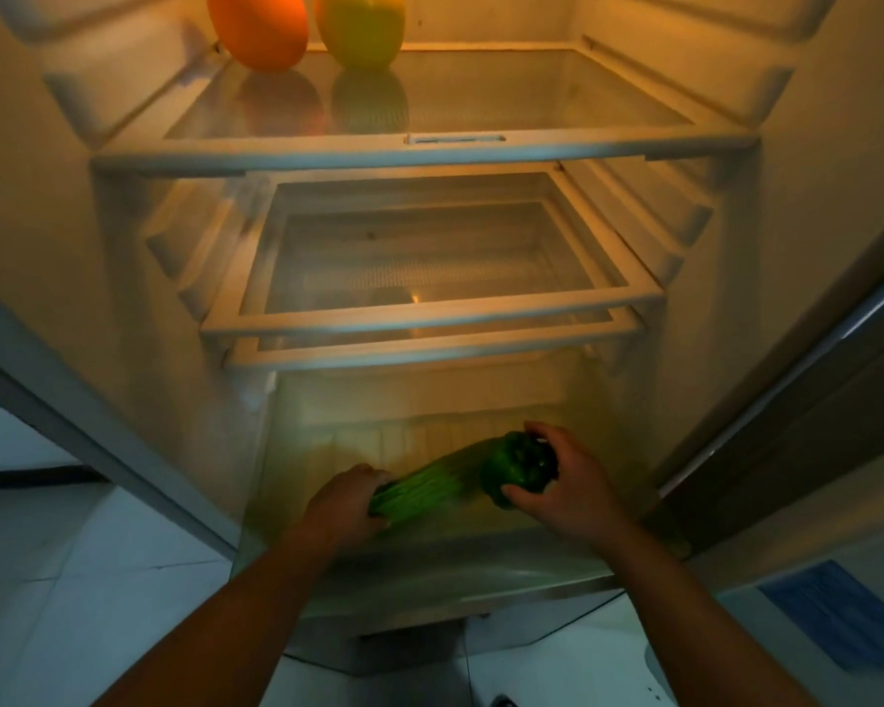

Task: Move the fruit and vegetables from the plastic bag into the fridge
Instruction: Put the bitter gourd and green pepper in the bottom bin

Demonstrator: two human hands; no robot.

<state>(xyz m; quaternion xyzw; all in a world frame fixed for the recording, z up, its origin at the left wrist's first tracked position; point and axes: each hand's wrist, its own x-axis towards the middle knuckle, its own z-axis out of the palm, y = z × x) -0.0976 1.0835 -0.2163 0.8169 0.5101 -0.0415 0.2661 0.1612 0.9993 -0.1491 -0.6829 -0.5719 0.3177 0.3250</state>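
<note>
Reaching into the bottom drawer of an open fridge, a person holds 2 green vegetables over the drawer's clear front edge. The left hand has its grip closed around the near end of a bunch of celery, whose stalks run back and to the right, toward the drawer's far right corner. The right hand has its grip clamped on a green bell pepper, thumb at the pepper's near side and fingers curled over its far side. The pepper sits just beside the celery's far end, and whether the 2 touch cannot be told. Whether either vegetable rests on the drawer floor cannot be told through the dim yellow light.

Above the drawer, 2 framed glass shelves sit close together, one just over the other. On the top glass shelf, near its back left corner, an orange fruit and a yellow-green fruit stand side by side, close together, their reflections showing in the glass. Pale floor tiles lie to the left of the fridge.
</note>
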